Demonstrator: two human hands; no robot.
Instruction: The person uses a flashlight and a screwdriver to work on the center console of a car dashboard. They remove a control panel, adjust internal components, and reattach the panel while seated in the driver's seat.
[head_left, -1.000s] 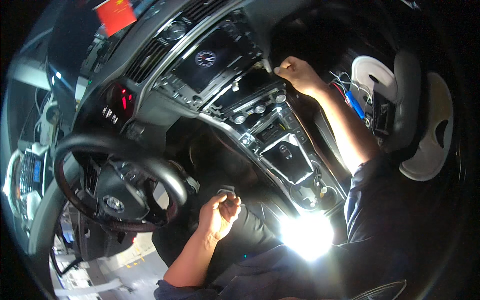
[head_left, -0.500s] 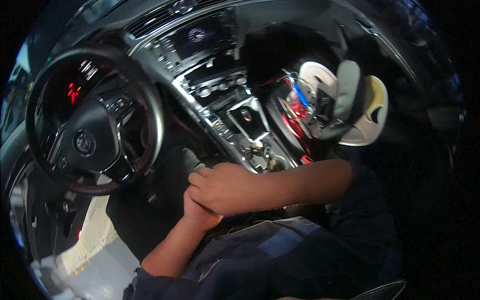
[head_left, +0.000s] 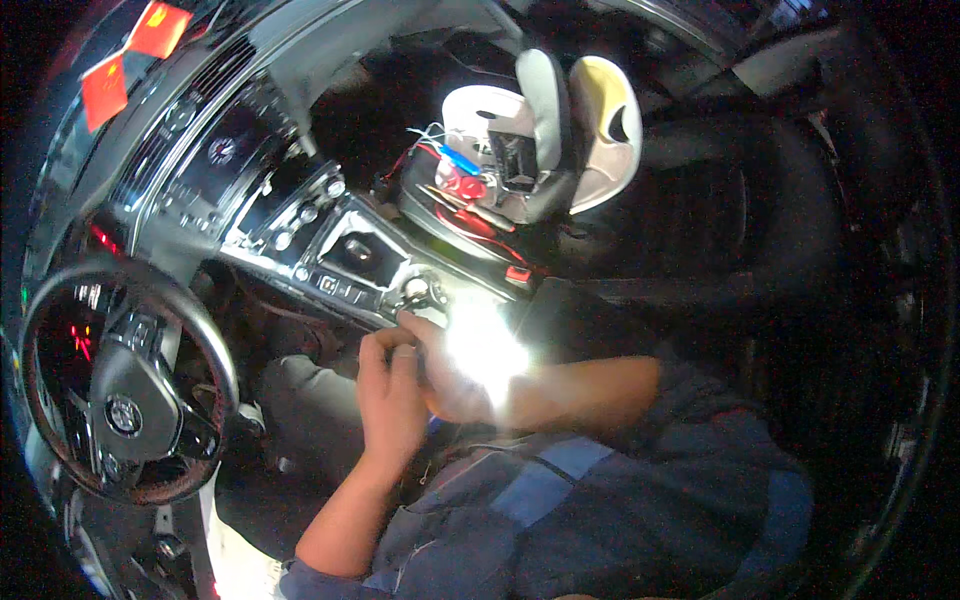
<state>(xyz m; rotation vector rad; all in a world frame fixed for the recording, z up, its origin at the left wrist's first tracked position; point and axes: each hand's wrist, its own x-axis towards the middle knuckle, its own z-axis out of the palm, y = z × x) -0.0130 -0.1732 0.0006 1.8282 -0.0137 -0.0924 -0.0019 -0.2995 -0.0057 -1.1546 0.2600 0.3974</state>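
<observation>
My left hand (head_left: 388, 400) is raised in front of my lap with its fingers bent over against my right hand. Partly behind it, my right hand (head_left: 432, 365) is curled, and one finger or thumb reaches up near the rear of the centre console (head_left: 335, 288). A dazzling white light (head_left: 485, 345) shines at my right hand and wrist, and its source is lost in the glare. What either hand grips is hidden. Just beyond my fingers is the cup holder (head_left: 425, 292), with small things in it. Farther along the console sits the gear lever (head_left: 357, 250).
The steering wheel (head_left: 222, 350) stands at the left. Beyond the console, pale containers (head_left: 625, 150), a blue-handled tool (head_left: 460, 160), a red roll (head_left: 470, 187) and wires lie together by the dark passenger seat (head_left: 690, 210). Two small red flags (head_left: 160, 30) show at the upper left.
My view has swung to the right. My hands have shifted from clasped, right over left, to left in front of right, beside the console. The bright light has appeared.
</observation>
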